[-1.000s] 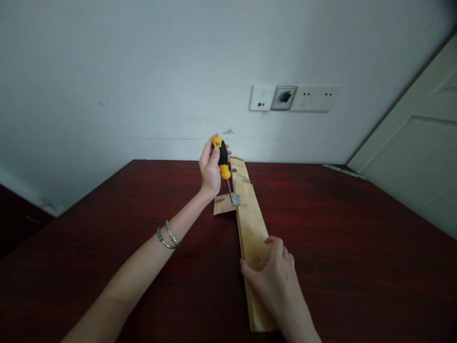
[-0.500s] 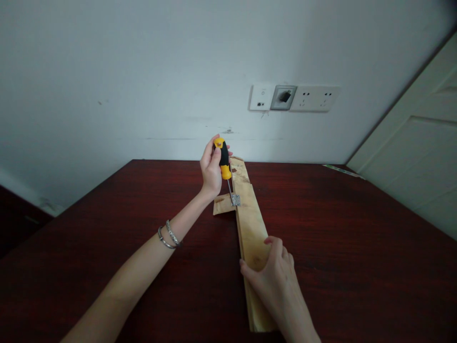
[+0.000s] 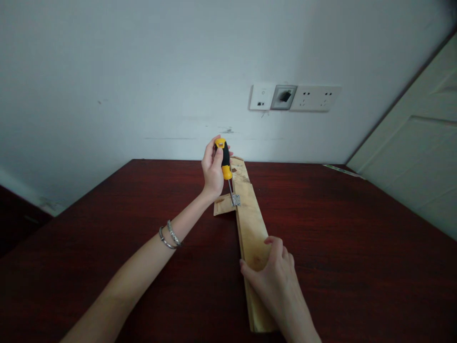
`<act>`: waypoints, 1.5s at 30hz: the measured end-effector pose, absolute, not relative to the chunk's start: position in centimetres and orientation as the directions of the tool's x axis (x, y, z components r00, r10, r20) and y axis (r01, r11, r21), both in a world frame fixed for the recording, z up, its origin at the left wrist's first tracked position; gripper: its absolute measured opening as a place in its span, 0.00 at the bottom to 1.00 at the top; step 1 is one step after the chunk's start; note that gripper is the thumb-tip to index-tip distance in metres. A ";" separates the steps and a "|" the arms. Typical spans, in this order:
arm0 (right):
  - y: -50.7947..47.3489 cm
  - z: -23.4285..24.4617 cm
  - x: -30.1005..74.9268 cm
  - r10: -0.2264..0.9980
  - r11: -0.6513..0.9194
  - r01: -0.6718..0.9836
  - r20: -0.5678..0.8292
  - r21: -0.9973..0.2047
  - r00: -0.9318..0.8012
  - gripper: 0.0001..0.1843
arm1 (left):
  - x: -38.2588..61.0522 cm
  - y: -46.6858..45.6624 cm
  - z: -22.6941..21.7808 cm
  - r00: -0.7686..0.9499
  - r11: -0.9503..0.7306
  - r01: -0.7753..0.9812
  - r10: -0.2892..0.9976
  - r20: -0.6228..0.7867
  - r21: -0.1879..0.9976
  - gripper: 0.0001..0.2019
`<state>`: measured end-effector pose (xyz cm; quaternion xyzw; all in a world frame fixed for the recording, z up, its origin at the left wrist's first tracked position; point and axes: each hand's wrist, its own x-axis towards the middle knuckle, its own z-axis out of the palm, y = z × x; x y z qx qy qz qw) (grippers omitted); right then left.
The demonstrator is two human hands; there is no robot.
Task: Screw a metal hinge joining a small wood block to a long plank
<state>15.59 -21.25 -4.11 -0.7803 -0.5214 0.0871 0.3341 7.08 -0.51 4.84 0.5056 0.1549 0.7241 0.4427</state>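
Note:
My left hand [image 3: 212,171] is closed around the yellow and black handle of a screwdriver [image 3: 224,162], held nearly upright. Its thin shaft points down onto a small metal hinge [image 3: 235,200]. The hinge joins a long pale wooden plank [image 3: 252,228] to a small wooden piece [image 3: 223,205] on its left. My right hand [image 3: 274,276] lies on the near part of the plank, fingers curled over its top and thumb on its left edge, pressing it to the dark red table [image 3: 339,228].
A white wall stands right behind the table, with a row of sockets [image 3: 294,97]. A pale door [image 3: 421,157] is at the right. A thin strip [image 3: 342,170] lies at the table's far right edge. Two bangles [image 3: 167,236] sit on my left wrist.
My left hand and the screwdriver handle have shifted slightly right and down. The plank and my right hand have stayed put.

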 end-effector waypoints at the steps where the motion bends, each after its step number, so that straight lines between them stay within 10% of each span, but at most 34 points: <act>1: -21.2 -4.1 15.6 0.870 -0.232 0.756 0.217 -0.612 0.443 0.25 | 7.1 -0.6 4.8 -0.103 -0.564 -0.480 0.797 0.595 0.672 0.15; 45: -20.8 -4.0 16.2 0.879 -0.300 0.665 0.071 -0.684 0.471 0.28 | 6.3 -1.1 6.0 -0.062 -0.661 -0.256 0.739 0.671 0.705 0.12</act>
